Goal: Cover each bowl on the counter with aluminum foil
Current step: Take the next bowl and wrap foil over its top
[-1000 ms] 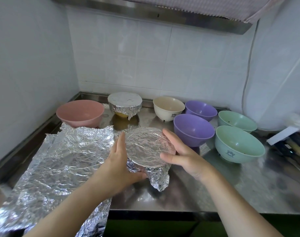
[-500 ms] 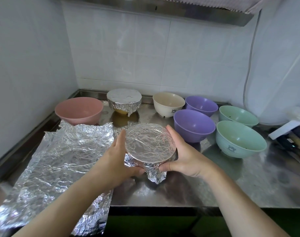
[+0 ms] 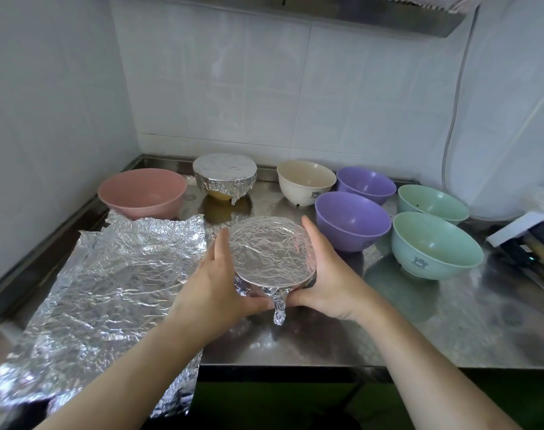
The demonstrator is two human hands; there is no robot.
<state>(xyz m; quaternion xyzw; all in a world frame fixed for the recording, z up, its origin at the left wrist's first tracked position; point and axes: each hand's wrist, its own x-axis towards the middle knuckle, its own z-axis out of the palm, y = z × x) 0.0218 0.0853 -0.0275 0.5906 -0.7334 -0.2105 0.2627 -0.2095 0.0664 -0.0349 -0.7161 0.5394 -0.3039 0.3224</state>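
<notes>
A foil-covered bowl (image 3: 272,252) is held between both hands just above the steel counter (image 3: 342,336). My left hand (image 3: 213,287) cups its left side with the thumb under the foil skirt. My right hand (image 3: 329,274) cups the right side, thumb pressing the foil near a hanging foil tail. A second foil-covered bowl (image 3: 224,176) stands at the back. Uncovered bowls stand around: pink (image 3: 142,192), cream (image 3: 306,181), two purple (image 3: 353,218) (image 3: 366,184), two green (image 3: 436,243) (image 3: 432,203). A crumpled foil sheet (image 3: 109,287) lies on the left.
White tiled walls close the counter at the back and left. The foil sheet overhangs the counter's front edge. Dark utensils and a white box (image 3: 519,228) lie at the far right. A cable (image 3: 450,125) runs down the right wall.
Both hands have closed in on the covered bowl's sides and pressed its foil skirt tighter; the loose flap at the front is now a narrow tail. The bowl sits slightly higher in view.
</notes>
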